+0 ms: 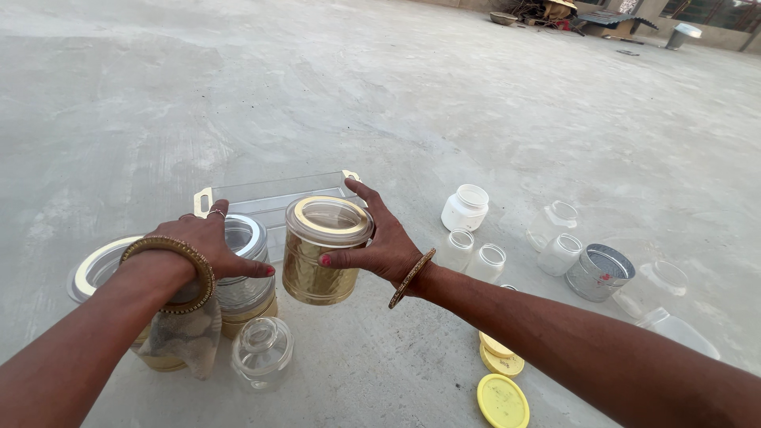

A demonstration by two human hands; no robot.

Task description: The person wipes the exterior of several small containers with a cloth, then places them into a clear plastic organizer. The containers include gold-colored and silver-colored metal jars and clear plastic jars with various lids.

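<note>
Two hands on golden jars

The right hand (379, 242) clamps fingers around the golden jar (323, 250) (clear lid on); the left hand (208, 246) rests, fingers apart, on another jar (246, 279).

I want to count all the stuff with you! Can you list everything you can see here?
gold jar: one, gold with clear lid, in right hand
banded jars: two, clear and gold, under and beside left hand
small clear jar: one, near front
clear tray: one, gold handles, behind the jars
white jar: one, right of the tray
open clear jars: several, right side
steel tin: one, silver, right
yellow lids: three, bottom right
left hand: bangle, ring
right hand: bangle
</note>
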